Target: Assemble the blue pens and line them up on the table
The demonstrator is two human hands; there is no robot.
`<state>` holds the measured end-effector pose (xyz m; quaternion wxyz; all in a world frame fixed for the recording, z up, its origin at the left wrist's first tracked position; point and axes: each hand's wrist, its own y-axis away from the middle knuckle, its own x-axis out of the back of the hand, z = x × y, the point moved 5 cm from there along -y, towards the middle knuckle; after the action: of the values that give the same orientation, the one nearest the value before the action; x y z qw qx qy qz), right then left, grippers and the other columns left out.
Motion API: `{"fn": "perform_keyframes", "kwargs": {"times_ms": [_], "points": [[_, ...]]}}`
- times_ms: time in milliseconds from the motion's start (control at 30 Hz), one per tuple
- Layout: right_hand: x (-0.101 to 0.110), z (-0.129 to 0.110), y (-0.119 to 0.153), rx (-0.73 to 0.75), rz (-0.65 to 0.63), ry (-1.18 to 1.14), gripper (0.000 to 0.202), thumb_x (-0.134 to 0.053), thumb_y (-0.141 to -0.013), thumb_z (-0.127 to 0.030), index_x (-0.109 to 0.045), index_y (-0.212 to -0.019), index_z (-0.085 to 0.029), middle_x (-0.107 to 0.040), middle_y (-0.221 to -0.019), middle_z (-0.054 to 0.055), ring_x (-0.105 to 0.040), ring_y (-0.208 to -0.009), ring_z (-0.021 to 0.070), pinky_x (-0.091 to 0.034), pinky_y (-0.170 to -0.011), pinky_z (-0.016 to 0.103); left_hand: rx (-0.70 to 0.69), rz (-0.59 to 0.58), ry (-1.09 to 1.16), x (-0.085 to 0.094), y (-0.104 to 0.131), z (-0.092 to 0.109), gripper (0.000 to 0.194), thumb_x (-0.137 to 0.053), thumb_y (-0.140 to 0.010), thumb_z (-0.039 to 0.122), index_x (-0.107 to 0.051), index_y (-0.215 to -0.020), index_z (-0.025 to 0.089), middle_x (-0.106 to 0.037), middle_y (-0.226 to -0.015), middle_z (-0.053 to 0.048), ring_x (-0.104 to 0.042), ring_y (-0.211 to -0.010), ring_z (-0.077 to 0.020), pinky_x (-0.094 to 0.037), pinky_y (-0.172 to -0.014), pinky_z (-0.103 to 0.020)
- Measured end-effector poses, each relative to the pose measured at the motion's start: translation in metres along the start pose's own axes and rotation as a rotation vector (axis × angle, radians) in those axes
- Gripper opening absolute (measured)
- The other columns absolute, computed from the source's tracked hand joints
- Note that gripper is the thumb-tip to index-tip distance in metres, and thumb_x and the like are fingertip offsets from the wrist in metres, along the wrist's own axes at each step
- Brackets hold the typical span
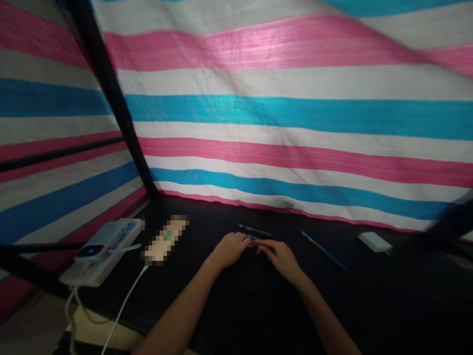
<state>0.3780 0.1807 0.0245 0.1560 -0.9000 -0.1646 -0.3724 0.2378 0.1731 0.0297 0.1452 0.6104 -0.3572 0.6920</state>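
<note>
Both hands meet over the middle of the black table (254, 310). Between their fingertips is a thin, pen-like piece with some blue (253, 239), mostly covered by the fingers. My left hand (229, 248) is closed on its left end, fingers bent together. My right hand (280, 255) pinches the other end between thumb and fingers. Just beyond the hands lies a dark pen (254, 230), partly behind the right fingers. To the right, apart from the hand, a blue pen (323, 250) rests at a slant.
A white charger (376, 242) lies at the right. At the left are a white box-like unit (114, 254) with a small display device (89, 253) on it, and a blurred-out flat object (166, 241) with a white cable (127, 298). Striped sheeting (295, 116) hangs behind.
</note>
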Motion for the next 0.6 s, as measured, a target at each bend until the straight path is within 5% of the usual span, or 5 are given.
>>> {"fn": "perform_keyframes", "kwargs": {"times_ms": [300,600], "points": [[0.032,0.014,0.001,-0.005,0.223,0.166,0.025,-0.042,-0.084,-0.027,-0.065,-0.094,-0.027,-0.066,-0.092,0.001,-0.060,-0.083,0.0180,-0.041,-0.070,0.029,0.187,0.077,0.057,0.010,0.003,-0.021,0.014,-0.040,-0.089,0.018,-0.053,-0.091,0.018,-0.058,-0.087,-0.002,-0.054,-0.081,-0.0149,-0.041,-0.073,-0.026],[0.027,-0.004,0.004,0.097,0.166,0.174,0.024,-0.043,-0.084,-0.023,-0.065,-0.091,-0.027,-0.066,-0.092,0.000,-0.058,-0.087,0.0176,-0.038,-0.075,0.031,0.113,0.055,0.129,0.008,0.001,-0.011,0.017,-0.037,-0.090,0.020,-0.054,-0.091,0.018,-0.060,-0.086,-0.002,-0.055,-0.082,-0.0149,-0.042,-0.073,-0.026]]}}
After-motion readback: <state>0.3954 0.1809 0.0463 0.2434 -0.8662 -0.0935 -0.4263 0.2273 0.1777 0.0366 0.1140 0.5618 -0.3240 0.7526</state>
